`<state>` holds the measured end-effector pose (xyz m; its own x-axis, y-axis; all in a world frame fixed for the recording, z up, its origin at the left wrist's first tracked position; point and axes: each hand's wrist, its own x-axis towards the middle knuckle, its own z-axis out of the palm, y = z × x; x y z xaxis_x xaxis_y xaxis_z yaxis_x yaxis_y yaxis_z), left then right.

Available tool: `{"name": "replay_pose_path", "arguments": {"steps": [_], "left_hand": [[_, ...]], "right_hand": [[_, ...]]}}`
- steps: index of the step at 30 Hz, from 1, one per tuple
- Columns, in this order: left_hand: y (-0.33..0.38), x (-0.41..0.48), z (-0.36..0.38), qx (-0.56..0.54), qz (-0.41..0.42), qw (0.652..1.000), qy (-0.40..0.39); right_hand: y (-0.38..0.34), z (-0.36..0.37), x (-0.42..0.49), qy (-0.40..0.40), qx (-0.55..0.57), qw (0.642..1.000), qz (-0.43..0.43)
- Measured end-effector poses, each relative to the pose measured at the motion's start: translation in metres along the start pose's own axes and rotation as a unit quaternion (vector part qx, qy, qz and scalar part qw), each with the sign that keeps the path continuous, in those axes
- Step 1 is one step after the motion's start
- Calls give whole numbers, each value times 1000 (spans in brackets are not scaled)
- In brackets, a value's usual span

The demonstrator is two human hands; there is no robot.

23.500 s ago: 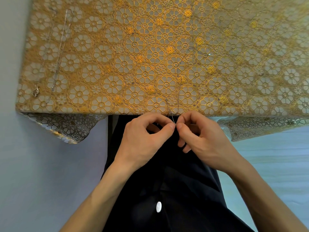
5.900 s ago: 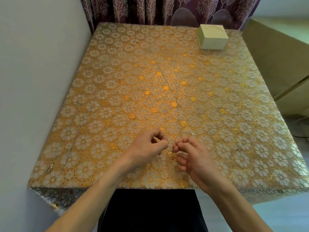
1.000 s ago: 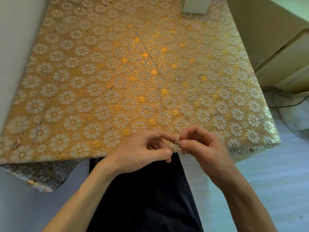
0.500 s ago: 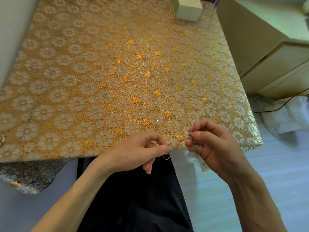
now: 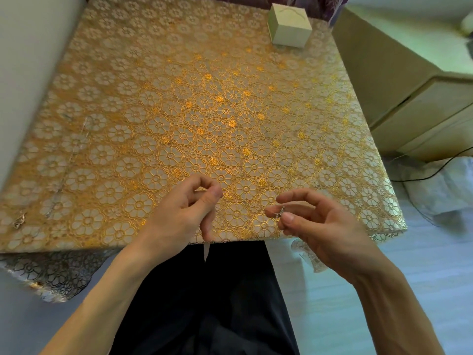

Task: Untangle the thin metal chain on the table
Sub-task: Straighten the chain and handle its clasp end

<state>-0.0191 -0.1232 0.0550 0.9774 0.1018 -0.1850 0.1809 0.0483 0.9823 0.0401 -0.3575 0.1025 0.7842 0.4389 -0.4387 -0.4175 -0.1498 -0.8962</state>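
My right hand (image 5: 316,229) pinches a small bunched piece of the thin metal chain (image 5: 279,212) between thumb and fingertips, above the near edge of the table (image 5: 179,103). My left hand (image 5: 184,216) is beside it on the left, thumb against curled fingers in a pinch; any chain strand in it is too fine to see. A second thin chain (image 5: 73,160) with a clasp (image 5: 19,221) lies stretched along the table's left side.
A small pale box (image 5: 289,25) stands at the table's far right. The gold flower-patterned cloth hangs over the near edge. A wall runs along the left; a beige cabinet (image 5: 414,103) and a dark cable (image 5: 435,170) are on the right.
My hands have drawn apart and lifted over the table edge. The camera has tipped up, bringing the box into view. My right hand keeps its pinch on the chain.
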Motion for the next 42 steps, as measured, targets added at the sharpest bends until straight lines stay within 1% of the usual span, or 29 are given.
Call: {"name": "replay_pose_path", "arguments": {"steps": [3,6,13,16,20,23,26,28,30,32,34,37,40,42], "left_hand": [[2,-1,-9,-1,15,1000,17],[3,-5,-10,-1,26,999,32],[4,-9,-10,-5,62,996,59],[2,-13,-12,49,69,996,41],[-3,-16,-12,150,20,988,-16],[-8,-16,-7,255,5,967,-21],[-10,-13,-2,348,-15,937,-17],[-9,-10,0,390,-32,920,-20],[-8,-8,1,408,-41,912,-18],[-5,-7,2,410,-29,911,-15],[-1,-9,3,397,5,918,4],[11,-14,8,293,68,952,49],[26,-20,15,185,91,978,28],[31,-22,17,147,103,984,20]], "right_hand": [[-4,0,-2,-5,-24,1000,-1],[-5,1,-3,0,-45,999,-22],[-6,5,-6,18,-9,998,-57],[-6,6,-9,29,30,996,-75],[-5,11,-9,31,82,992,-88],[-2,15,-8,30,136,987,-78],[4,20,-7,15,186,981,-54],[8,25,-7,-2,201,979,-42],[11,29,-8,-10,207,978,-37],[11,33,-8,2,190,981,-44],[9,37,-8,26,152,986,-63],[5,44,-8,56,107,988,-92],[1,51,-8,79,74,988,-114],[-1,55,-8,83,55,987,-125]]}}
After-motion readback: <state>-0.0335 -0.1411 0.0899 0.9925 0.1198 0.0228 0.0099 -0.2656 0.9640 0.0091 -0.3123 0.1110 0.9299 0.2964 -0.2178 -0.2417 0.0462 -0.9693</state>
